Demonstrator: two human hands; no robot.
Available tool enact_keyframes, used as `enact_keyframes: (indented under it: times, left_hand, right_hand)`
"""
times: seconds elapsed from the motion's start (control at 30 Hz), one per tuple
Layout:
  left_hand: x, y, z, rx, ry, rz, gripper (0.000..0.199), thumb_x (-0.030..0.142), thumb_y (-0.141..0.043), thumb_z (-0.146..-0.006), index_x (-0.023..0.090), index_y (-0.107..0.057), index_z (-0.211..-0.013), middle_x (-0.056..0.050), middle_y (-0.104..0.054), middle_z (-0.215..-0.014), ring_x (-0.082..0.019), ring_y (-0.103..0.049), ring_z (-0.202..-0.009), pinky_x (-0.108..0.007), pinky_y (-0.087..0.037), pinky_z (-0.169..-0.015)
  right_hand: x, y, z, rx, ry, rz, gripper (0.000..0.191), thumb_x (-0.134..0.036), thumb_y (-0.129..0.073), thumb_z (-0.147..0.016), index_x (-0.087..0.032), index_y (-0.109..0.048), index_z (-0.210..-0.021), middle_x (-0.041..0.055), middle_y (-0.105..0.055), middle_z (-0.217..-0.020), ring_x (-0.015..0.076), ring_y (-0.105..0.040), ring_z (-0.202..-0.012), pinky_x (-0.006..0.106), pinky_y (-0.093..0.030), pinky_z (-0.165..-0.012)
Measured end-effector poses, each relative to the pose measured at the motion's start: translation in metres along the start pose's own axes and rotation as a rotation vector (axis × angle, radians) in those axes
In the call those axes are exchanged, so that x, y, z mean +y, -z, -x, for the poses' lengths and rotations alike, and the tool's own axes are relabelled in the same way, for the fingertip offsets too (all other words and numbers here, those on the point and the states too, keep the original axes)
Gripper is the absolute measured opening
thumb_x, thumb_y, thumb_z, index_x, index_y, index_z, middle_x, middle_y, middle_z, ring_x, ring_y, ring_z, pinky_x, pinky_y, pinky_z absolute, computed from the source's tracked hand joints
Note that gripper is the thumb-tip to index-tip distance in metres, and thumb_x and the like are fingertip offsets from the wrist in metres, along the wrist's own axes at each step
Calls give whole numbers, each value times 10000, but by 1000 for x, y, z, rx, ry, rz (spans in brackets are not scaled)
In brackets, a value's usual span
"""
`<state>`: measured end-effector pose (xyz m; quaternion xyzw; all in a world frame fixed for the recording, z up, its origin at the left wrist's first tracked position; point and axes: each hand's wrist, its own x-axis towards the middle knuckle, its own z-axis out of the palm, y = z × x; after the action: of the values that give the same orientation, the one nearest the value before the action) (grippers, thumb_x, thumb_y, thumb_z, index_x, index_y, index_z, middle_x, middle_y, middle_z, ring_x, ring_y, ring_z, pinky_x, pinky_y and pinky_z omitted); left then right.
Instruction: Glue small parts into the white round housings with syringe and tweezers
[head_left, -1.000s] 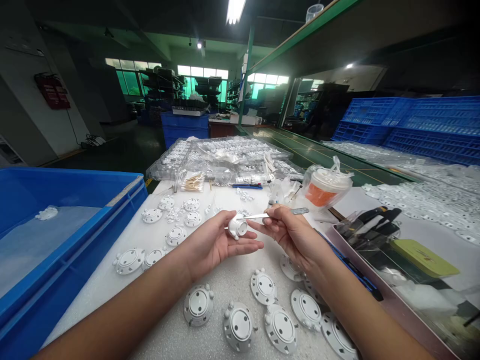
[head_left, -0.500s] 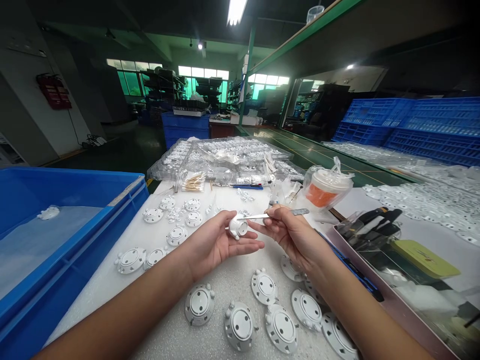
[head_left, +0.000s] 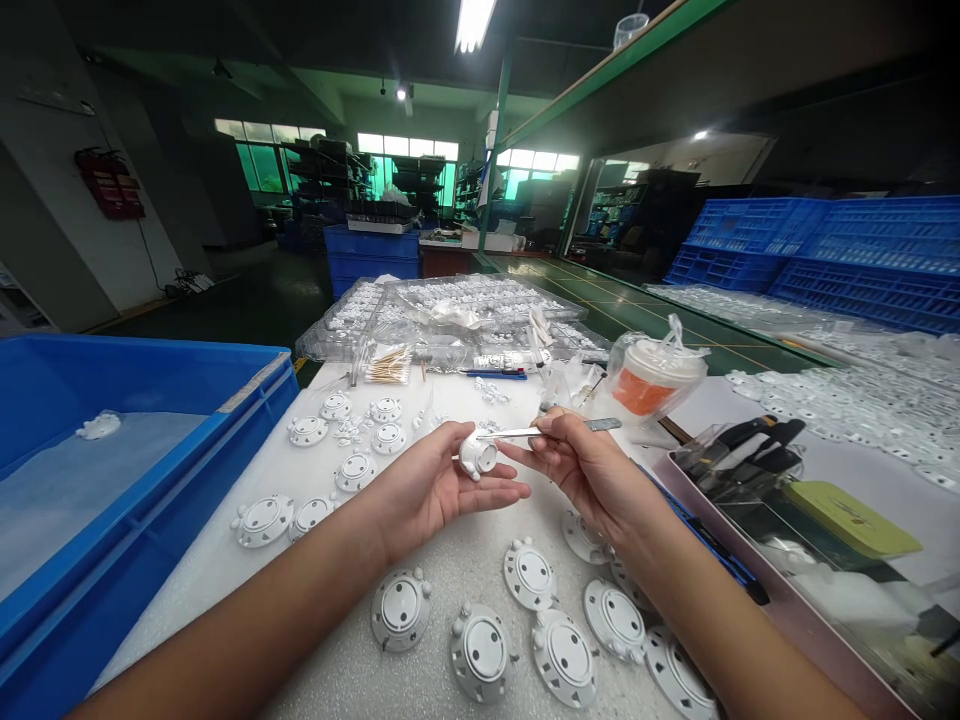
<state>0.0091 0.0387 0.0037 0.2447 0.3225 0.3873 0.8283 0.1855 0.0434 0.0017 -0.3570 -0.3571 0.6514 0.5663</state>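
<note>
Between both hands, white part, tool tip touching it

Tube lamp glared overhead beyond the hands; windows far ahead glowed green-white. Room behind was dim, counter below bright. Wide-angle stretch at edges; far shelves murky, soft.
</note>
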Motion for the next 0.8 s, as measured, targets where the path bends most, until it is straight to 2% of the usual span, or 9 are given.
enact_keyframes:
  times: [0.17,0.47,0.63,0.8]
  left_hand:
    - [0,-3,0,10,5,-2,382,261,-383,-996,-52,-458,-1202,-220,-662,-883,-315,-734,-804,-279,-626,-667]
    - [-1,0,0,16,13,-2,400,256,-382,-994,-62,-441,-1230,-218,-656,-881,-316,-735,-792,-277,-624,-669]
    - [-1,0,-1,21,4,-3,409,255,-386,-992,-60,-412,-1252,-219,-653,-880,-313,-736,-785,-281,-622,-672]
    - [0,-1,-1,20,4,-2,416,253,-397,-988,-50,-397,-1272,-218,-655,-885,-316,-737,-785,-289,-620,-679]
  right_hand:
    - [-1,-3,2,0,60,73,204,-181,-773,-695,-127,-618,-574,-42,-524,-596,58,-520,-586,366,-623,-874]
    - [0,0,1,-15,136,166,219,-246,-783,-697,-147,-607,-615,-54,-526,-670,64,-561,-587,400,-593,-884]
    - [-1,-1,2,-2,146,219,206,-268,-771,-699,-166,-602,-639,-62,-496,-602,85,-588,-595,357,-581,-866]
    - [-2,-1,4,6,152,208,246,-276,-793,-692,-169,-581,-624,-59,-517,-630,89,-614,-613,297,-575,-836]
